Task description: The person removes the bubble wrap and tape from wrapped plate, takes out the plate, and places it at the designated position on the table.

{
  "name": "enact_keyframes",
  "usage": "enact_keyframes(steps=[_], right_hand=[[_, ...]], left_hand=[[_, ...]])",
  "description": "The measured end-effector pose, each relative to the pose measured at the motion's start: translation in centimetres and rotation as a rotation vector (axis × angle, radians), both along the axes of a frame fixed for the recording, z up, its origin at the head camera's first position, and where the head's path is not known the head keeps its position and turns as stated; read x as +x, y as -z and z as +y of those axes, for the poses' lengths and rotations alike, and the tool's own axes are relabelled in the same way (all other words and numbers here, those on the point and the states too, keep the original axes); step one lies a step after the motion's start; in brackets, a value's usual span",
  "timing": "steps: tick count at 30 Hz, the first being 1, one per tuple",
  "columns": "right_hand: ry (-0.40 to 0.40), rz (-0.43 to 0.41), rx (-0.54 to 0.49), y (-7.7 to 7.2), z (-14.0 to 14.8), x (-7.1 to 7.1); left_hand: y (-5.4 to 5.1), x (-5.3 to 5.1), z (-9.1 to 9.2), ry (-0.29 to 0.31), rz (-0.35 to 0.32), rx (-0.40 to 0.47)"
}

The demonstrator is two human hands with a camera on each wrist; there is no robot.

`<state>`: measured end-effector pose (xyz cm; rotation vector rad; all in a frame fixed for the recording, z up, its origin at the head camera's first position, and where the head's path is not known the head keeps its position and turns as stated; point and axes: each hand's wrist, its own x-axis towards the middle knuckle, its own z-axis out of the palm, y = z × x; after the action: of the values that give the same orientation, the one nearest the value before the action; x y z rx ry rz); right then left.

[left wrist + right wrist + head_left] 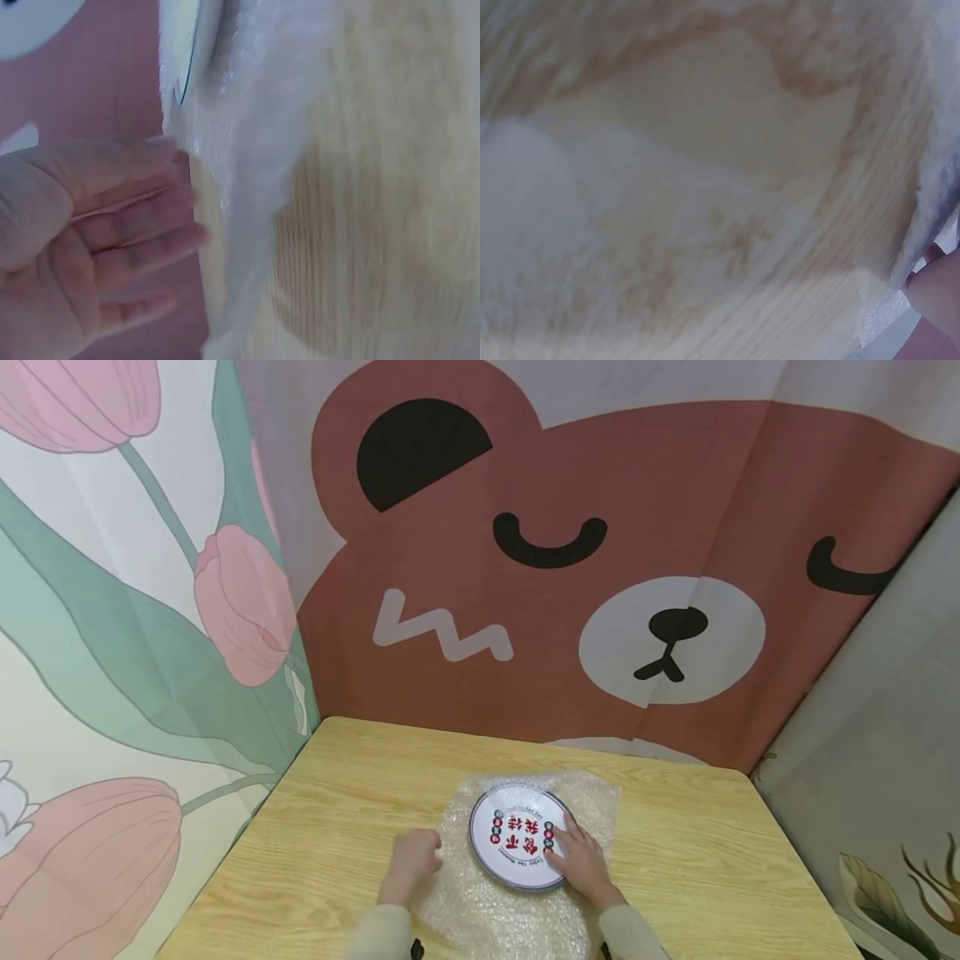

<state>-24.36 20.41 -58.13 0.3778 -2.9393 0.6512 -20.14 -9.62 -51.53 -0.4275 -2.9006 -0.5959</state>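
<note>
One plate (pixel 517 837), on one sheet of bubble wrap (pixel 517 927), on one table (pixel 300 860). Four large red characters (pixel 529 846) on the plate; small dots (pixel 496 839) along its left and right sides, too tiny to count surely. Two hands: one left hand (pixel 414 860), one right hand (pixel 583 860). Two sleeves (pixel 382 935), one per arm. Three cloths (pixel 862 710): one left, one far, one right. On the far cloth, one bear (pixel 450 560), with one ear (pixel 423 452) in view, two eyes (pixel 550 555), the right one partly cut off, one nose (pixel 678 624), one muzzle (pixel 611 652), one zigzag (pixel 448 635). On the left cloth, three large tulips (pixel 243 606), plus one white flower (pixel 11 814). On the right cloth, one broad leaf (pixel 892 902), near.
</note>
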Motion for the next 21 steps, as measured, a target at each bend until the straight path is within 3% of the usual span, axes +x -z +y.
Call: enact_keyframes(steps=[2, 4, 8, 14, 21], right_hand=[[0.001, 0.0, -0.004, 0.0, 0.0, 0.0], [0.001, 0.002, -0.005, 0.0, 0.1, 0.1], [-0.002, -0.001, -0.011, 0.1, 0.0, 0.1], [-0.008, 0.005, -0.031, 0.0, 0.1, 0.3], [-0.026, 0.034, -0.035, 0.0, 0.2, 0.0]], left_hand=[[0.2, -0.1, 0.7, 0.035, 0.079, -0.064], [0.4, -0.1, 1.4, 0.072, 0.111, -0.083], [0.8, 0.3, 2.4, 0.106, 0.027, -0.06], [2.1, 1.1, 2.8, 0.059, -0.127, -0.001], [3.6, 1.5, 3.0, 0.029, -0.115, 0.027]])
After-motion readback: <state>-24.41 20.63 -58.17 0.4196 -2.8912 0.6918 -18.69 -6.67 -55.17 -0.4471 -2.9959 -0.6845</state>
